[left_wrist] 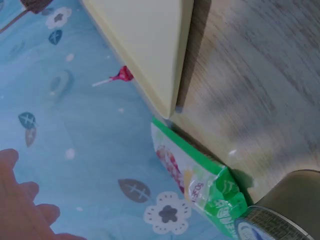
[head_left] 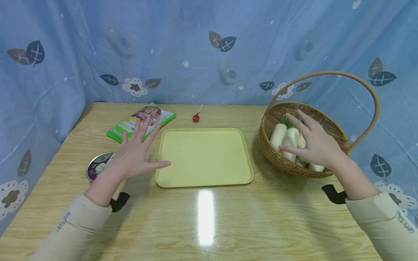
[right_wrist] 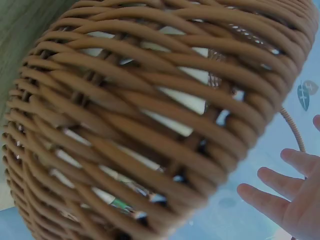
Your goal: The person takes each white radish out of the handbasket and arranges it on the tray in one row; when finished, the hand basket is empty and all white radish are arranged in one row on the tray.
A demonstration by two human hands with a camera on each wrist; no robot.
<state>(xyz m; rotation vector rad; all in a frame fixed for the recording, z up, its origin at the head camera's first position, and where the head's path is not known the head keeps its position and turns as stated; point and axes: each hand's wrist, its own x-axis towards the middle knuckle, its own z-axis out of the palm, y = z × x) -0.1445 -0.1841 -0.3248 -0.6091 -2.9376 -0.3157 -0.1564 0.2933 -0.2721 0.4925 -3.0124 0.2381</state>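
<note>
Left of centre, the left hand (head_left: 134,154) hovers beside the yellow tray (head_left: 204,157); at right, the right hand (head_left: 315,144) hovers by the wicker basket (head_left: 272,156) of white vegetables (head_left: 277,136). Fingers spread, both hold nothing: apparently a pre-grasp stage, probably calling next for curling fingers.

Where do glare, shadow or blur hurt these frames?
Head: bright glare streak on the table, in front of the tray, plus soft arm shadows; left wrist: soft overall, small print on the green-and-white bag hard to read, dark shadow along the tray's edge; right wrist: basket fills most of the frame, weave shaded, curtain behind looks soft.
</note>
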